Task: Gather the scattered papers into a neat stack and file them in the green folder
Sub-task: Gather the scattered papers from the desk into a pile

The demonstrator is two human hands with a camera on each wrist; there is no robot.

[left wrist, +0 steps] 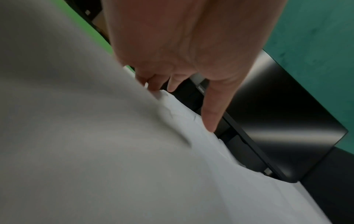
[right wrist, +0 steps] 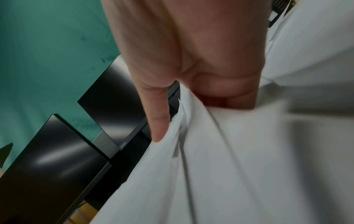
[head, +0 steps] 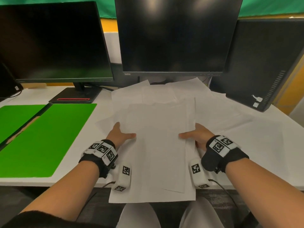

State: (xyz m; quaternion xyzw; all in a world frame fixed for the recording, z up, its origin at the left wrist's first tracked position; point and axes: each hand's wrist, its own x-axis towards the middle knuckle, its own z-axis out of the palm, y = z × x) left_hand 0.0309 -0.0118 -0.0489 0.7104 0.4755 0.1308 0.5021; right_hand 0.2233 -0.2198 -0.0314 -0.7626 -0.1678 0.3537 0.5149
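left hand [head: 120, 134]: grips papers [head: 156, 145], thumb on top
right hand [head: 195, 135]: grips papers likewise
folder [head: 49, 137]: open, left on table [head: 263, 145]

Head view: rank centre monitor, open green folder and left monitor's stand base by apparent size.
1. Centre monitor
2. Open green folder, nearer the camera, so its rank against the monitor is unsure
3. Left monitor's stand base

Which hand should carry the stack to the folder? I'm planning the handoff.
Left, probably: the left hand grips the stack on the side nearer the open green folder; the right hand would have to cross over.
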